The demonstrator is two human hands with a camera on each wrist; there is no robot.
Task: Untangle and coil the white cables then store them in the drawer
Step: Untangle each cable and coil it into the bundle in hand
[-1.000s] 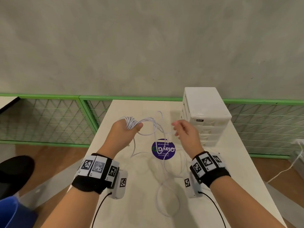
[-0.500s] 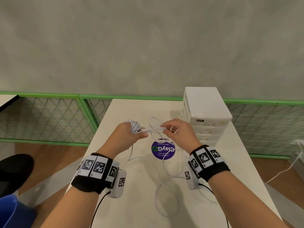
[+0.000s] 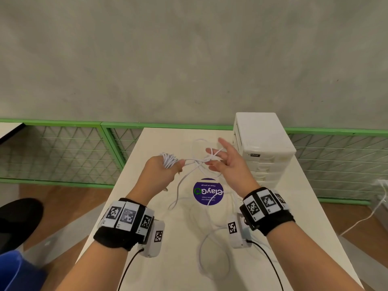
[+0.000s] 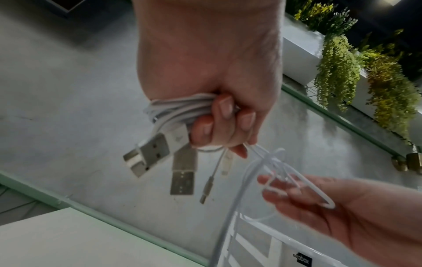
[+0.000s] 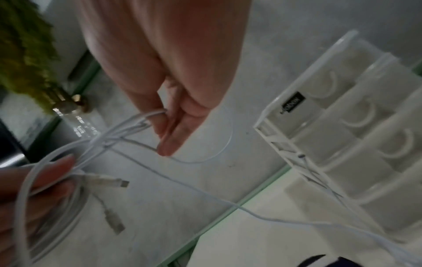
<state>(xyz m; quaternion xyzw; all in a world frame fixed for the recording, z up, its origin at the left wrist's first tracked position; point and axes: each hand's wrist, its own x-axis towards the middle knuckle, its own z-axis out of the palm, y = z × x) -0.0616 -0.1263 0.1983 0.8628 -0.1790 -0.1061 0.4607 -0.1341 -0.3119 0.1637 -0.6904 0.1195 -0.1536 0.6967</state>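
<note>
My left hand (image 3: 162, 172) grips a coil of white cables (image 3: 169, 159) above the table; in the left wrist view the coil (image 4: 178, 108) sits in my fist and several USB plugs (image 4: 157, 151) hang below it. Strands run right from the coil to a tangle (image 3: 206, 159) hooked over the straight, spread fingers of my right hand (image 3: 223, 162). The right wrist view shows a loop (image 5: 146, 117) caught between those fingers (image 5: 173, 140). More cable (image 3: 212, 255) trails in loose loops on the table (image 3: 163, 265). The white drawer unit (image 3: 262, 141) stands just right of my right hand, all drawers closed.
A round purple sticker (image 3: 207, 193) lies on the table under my hands. A green mesh fence (image 3: 63, 152) runs behind the table below a grey wall. Another white cable (image 3: 365, 217) lies on the floor at the right, and a blue bin (image 3: 14, 271) stands at the lower left.
My right hand moved in to the strands beside the left hand, then spread its fingers and lifted, with the tangle now hooked over them. The left hand kept hold of the coil.
</note>
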